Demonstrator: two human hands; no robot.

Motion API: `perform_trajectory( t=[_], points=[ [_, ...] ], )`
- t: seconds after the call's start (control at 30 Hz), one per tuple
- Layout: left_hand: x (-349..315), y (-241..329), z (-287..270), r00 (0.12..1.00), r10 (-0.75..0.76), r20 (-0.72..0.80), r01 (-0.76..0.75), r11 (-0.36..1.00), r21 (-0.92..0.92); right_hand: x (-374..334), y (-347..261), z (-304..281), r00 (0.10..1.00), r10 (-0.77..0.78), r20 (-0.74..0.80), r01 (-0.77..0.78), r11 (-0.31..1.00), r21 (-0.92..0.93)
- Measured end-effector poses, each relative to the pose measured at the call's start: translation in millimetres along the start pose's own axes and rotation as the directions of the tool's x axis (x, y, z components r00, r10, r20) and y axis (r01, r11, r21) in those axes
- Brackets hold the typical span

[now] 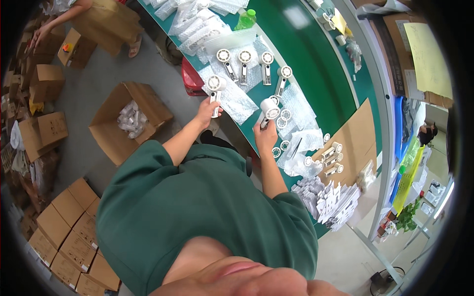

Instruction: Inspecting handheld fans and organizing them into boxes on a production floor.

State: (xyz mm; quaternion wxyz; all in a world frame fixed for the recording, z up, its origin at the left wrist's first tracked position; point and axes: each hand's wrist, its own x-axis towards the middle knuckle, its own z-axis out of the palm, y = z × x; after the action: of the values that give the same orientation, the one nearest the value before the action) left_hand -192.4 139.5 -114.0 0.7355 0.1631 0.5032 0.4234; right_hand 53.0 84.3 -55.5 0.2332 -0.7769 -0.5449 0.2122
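My left hand (pixel 205 114) is closed round the handle of a white handheld fan (pixel 216 83), its round head up, over the table's near edge. My right hand (pixel 265 134) grips a second white handheld fan (pixel 269 106) by the handle, above the table. Beyond them, several similar fans (pixel 244 57) lie in a row on bubble wrap (pixel 237 102). Loose white round grilles (pixel 283 118) are scattered beside the right-hand fan. To the right of that hand, more white fans (pixel 335 159) rest on a flat cardboard sheet (pixel 351 134).
A green bottle (pixel 246 19) stands among bubble-wrap bags (pixel 197 30) on the far part of the green table (pixel 316 54). White folded card pieces (pixel 330 200) pile up at right. An open carton (pixel 106 130) stands on the floor at left; stacked cartons (pixel 69 222) lie nearer. Another person's arm (pixel 59 20) shows upper left.
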Motion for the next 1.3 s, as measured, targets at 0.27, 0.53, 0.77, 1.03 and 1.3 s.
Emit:
perform_trajectory(
  t=[0.27,0.53,0.77,1.03,1.3],
  points=[
    [15,-45,22,0.998,0.037,-0.057,-0.029,0.991,0.132,-1,-2,33,0.969,-0.219,0.118,0.242,0.938,-0.246],
    [-2,-26,3,0.995,0.097,0.024,-0.100,0.961,0.258,13,32,65,0.940,-0.107,0.324,0.239,0.884,-0.403],
    [-99,12,-89,0.970,0.241,-0.038,-0.129,0.638,0.760,-19,-44,40,0.905,-0.411,0.106,0.425,0.876,-0.227],
    [-183,52,-116,0.911,0.410,-0.053,-0.179,0.506,0.844,-75,-213,92,0.657,-0.647,0.387,0.549,0.763,0.342],
    [-218,58,-199,0.936,0.313,-0.158,-0.145,0.755,0.639,-115,-279,134,0.446,-0.772,0.452,0.628,0.630,0.457]
  ],
)
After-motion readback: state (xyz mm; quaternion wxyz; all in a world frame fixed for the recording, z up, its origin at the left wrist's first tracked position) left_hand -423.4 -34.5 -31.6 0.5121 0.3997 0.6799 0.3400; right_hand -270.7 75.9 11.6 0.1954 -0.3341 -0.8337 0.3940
